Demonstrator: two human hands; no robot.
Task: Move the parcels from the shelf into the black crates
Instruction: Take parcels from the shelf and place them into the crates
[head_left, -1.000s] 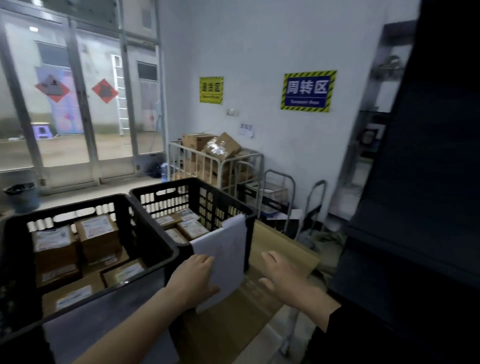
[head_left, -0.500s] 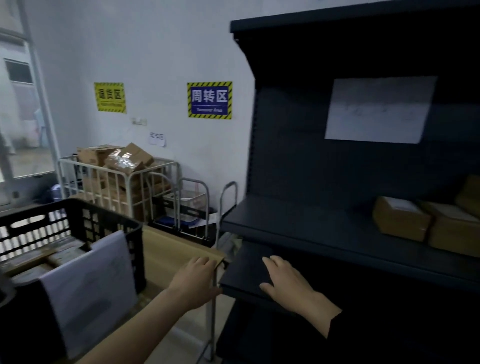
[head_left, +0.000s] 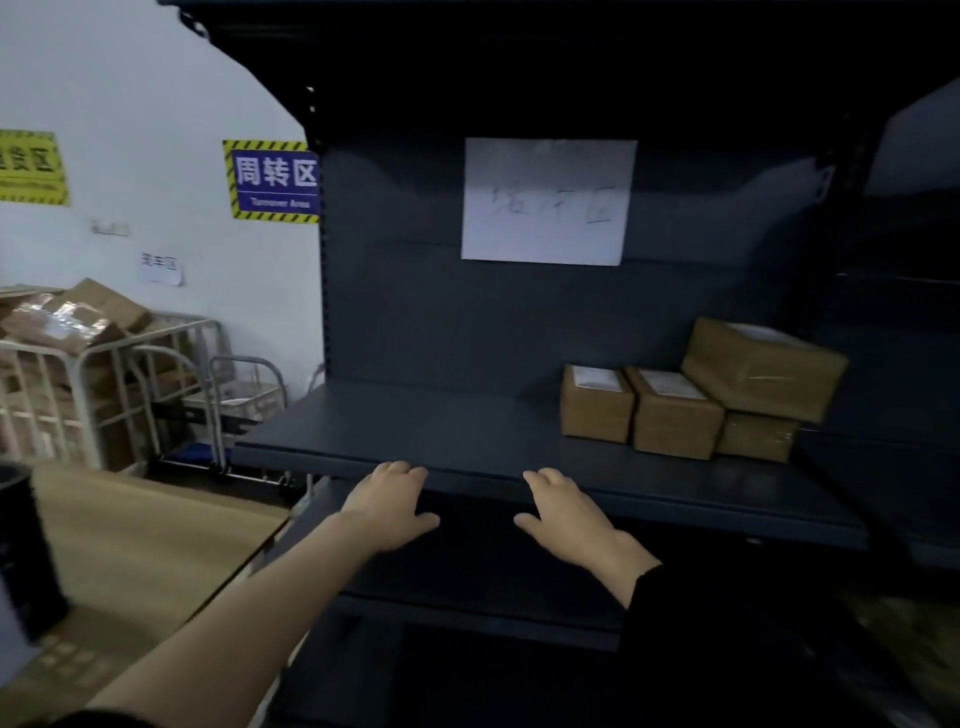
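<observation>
A dark grey shelf (head_left: 415, 431) fills the view ahead. On its right side stand several brown cardboard parcels: a small one (head_left: 595, 402), a second (head_left: 675, 421) beside it, a larger one (head_left: 761, 371) resting tilted on a low one (head_left: 756, 439). My left hand (head_left: 387, 506) and my right hand (head_left: 563, 517) hover empty, fingers apart, just in front of the shelf's front edge, left of the parcels. Only a corner of one black crate (head_left: 23, 556) shows at the far left.
The crate sits on a cardboard-covered surface (head_left: 140, 535). A white wire cage cart (head_left: 104, 379) piled with boxes stands by the wall at left, with small trolleys (head_left: 244, 395) beside it. A white paper sheet (head_left: 545, 202) is stuck to the shelf's back panel. A lower shelf lies beneath my hands.
My view has swung right from the crates to the shelf. Both empty hands moved from the crate's edge across to the shelf's front edge.
</observation>
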